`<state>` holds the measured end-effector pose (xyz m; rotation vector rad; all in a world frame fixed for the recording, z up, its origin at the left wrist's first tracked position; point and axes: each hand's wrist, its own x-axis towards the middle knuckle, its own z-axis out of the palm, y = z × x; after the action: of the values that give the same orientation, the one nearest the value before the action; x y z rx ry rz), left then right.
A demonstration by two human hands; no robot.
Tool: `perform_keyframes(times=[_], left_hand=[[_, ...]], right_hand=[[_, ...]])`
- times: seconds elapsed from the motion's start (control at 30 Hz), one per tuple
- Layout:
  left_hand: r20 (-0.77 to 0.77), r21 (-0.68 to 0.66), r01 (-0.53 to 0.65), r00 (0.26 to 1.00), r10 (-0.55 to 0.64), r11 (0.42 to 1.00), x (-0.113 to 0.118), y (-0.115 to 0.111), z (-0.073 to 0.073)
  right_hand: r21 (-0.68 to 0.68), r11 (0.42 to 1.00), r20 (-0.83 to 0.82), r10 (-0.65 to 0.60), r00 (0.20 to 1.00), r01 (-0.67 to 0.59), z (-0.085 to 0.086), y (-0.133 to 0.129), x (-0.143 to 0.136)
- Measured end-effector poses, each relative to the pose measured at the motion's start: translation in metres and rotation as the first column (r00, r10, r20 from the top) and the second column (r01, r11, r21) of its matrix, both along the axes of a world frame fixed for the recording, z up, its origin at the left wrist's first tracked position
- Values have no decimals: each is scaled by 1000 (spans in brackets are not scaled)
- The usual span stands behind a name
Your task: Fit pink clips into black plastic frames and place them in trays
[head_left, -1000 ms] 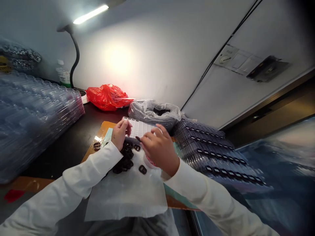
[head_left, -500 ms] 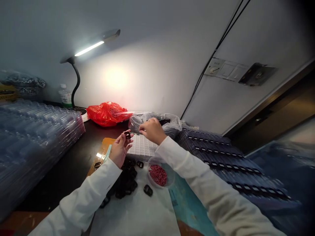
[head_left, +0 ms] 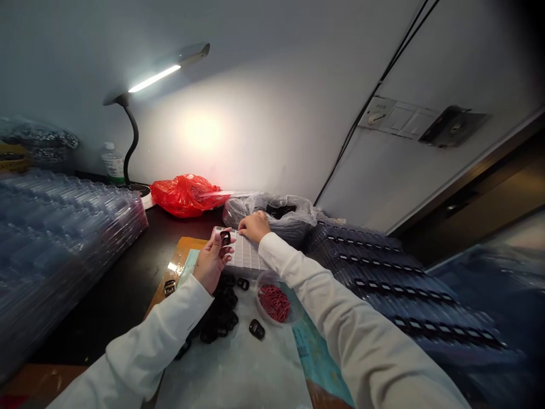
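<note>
Between the thumb and fingers of my left hand [head_left: 212,262] is a small black part with a rectangular opening [head_left: 225,238]. My right hand [head_left: 254,226] is over the far edge of a white gridded tray [head_left: 249,254], fingers pinched together and pointing down; whatever they hold is too small to make out. Below my left hand lies a pile of similar black parts [head_left: 219,315]. One loose black part [head_left: 256,329] sits apart on the pale sheet. A clear round tub of thin pink-red pieces [head_left: 275,303] stands under my right forearm.
Stacked clear plastic trays [head_left: 72,227] fill the left side. More trays holding rows of black parts [head_left: 383,272] stand at right. Along the wall are a lamp [head_left: 133,136], a bottle [head_left: 113,163], a red plastic bag [head_left: 185,196] and a clear bag of dark pieces [head_left: 293,216].
My right hand has come down and slightly left onto the white tray. My left hand has shifted a little right, still holding the black part.
</note>
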<state>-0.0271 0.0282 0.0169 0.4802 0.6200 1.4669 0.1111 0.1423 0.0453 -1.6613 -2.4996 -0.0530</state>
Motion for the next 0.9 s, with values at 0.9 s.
perform_keyframes(times=[0.9], left_hand=[[-217, -22, 266, 940, -265, 964, 15, -20, -1]], right_hand=[[427, 902, -468, 280, 838, -63, 7, -148, 31]])
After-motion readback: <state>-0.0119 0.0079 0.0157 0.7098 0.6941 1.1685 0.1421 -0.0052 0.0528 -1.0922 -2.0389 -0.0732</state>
